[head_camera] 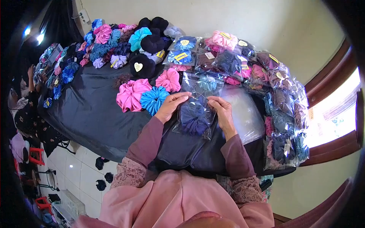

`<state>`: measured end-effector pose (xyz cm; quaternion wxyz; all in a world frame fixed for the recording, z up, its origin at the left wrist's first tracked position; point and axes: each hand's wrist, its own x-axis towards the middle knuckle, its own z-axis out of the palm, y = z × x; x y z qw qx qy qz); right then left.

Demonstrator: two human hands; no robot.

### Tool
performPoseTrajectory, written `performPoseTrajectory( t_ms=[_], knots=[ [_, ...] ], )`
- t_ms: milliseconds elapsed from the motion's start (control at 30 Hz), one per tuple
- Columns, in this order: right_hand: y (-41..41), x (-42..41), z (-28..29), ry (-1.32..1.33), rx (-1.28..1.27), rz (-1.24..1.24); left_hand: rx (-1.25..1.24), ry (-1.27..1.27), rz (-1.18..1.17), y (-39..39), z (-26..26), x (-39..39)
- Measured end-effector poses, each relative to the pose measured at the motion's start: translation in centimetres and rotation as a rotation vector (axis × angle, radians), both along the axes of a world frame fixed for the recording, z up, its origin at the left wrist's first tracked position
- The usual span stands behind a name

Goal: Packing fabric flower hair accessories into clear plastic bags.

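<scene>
A dark navy fabric scrunchie [195, 119] lies in a clear plastic bag before me. At the bag's upper edge, my left hand [174, 104] pinches the plastic between thumb and forefinger. My right hand [223, 109] pinches the other side of that edge, level with the left. Just above, another clear bag [186, 81] holds a teal scrunchie [207, 84]. Left of my left hand lie a blue scrunchie [155, 99], a large pink one [133, 95] and a smaller pink one [168, 79]. A stack of clear flat plastic bags [242, 114] rests right of my right hand.
Loose scrunchies [102, 51] are heaped at the back left of the black-covered table [94, 114]. Bagged scrunchies [228, 61] are piled at the back and down the right side. A person's hand [30, 71] shows at the far left. Red stools [36, 156] stand on the floor.
</scene>
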<state>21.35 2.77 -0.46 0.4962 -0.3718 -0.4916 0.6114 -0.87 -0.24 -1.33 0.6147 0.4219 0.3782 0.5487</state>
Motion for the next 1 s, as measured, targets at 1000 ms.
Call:
performPoseTrajectory(
  t_ms=[1000],
  knots=[
    [0.05,-0.04,-0.11,0.047,-0.016,0.042,0.02,-0.132,-0.07,0.09,0.44,-0.53]
  ],
)
